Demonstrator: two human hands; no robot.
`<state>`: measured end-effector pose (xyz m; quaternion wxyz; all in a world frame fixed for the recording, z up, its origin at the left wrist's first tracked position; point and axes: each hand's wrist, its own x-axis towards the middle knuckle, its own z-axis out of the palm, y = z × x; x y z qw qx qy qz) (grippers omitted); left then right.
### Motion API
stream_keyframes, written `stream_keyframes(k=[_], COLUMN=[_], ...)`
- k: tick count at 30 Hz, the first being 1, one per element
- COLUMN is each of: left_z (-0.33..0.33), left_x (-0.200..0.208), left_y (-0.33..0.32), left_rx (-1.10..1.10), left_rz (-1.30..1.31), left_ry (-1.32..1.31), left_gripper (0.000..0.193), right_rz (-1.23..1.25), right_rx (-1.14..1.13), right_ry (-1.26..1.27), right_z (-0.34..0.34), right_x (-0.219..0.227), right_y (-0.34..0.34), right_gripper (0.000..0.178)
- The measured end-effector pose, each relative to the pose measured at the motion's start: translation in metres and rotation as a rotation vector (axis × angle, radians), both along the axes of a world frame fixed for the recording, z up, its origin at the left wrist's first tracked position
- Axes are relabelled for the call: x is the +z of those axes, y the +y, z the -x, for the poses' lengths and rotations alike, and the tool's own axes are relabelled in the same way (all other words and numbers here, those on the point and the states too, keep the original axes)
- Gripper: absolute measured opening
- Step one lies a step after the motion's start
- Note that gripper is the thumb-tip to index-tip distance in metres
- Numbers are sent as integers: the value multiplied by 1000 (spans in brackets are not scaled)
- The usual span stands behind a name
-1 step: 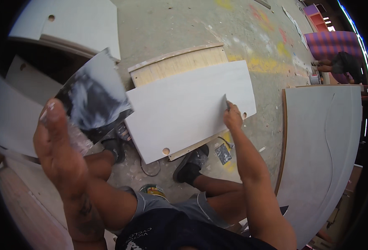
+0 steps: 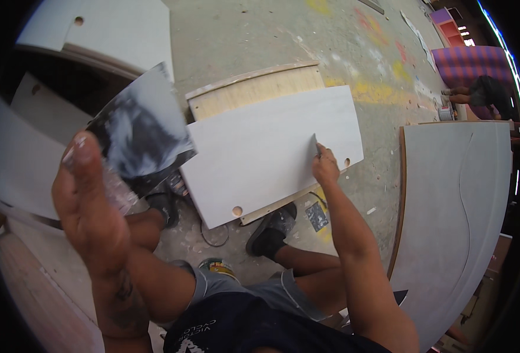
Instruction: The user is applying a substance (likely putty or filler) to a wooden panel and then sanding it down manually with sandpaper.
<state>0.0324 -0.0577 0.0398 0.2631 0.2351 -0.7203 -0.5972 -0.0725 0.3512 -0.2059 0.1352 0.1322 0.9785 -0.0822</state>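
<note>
A white panel (image 2: 254, 141) with a round hole near each of two corners lies across a pale wooden piece (image 2: 254, 88). On its right half my right hand (image 2: 327, 167) is closed around a putty knife (image 2: 316, 143), whose blade meets the white surface. At the left, my left hand (image 2: 89, 212) grips a dark, thin sheet (image 2: 145, 123) smeared with white paste, held above the panel's left edge. The left thumb has white paste on it; the other fingers are mostly hidden under the sheet.
A large grey-white board (image 2: 436, 200) stands at the right. More white panels (image 2: 124, 29) lie at the left. Between my feet is a tin (image 2: 218, 267); near the panel a dark speckled square (image 2: 316, 216) is on the floor. Another person (image 2: 486, 97) bends over far right.
The putty knife and my right hand have shifted very slightly left over the panel. The whole view has turned a little, and my left hand still holds the sheet.
</note>
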Motion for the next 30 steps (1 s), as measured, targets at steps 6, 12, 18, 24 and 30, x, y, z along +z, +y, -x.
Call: stream_keyframes(k=[6, 12, 18, 24, 30], left_z=[-23, -47, -49, -45, -42], left_x=[7, 5, 0, -12, -23], left_y=[-23, -35, -43, -39, -27], left_rx=[-238, -205, -307, -251, -371], left_rz=[-119, -141, -220, -323, -378], left_ry=[17, 98, 153, 167, 94], left_gripper=[46, 46, 44, 44, 42], right_rz=[76, 150, 298, 778, 1361], right_rx=[116, 292, 445, 223, 335], right_ry=[-21, -26, -160, -35, 565], right_z=[-68, -150, -227, -180, -142], right_x=[6, -5, -7, 73, 226], right_y=[-115, -206, -261, -224, -199], right_gripper=[43, 51, 51, 47, 35])
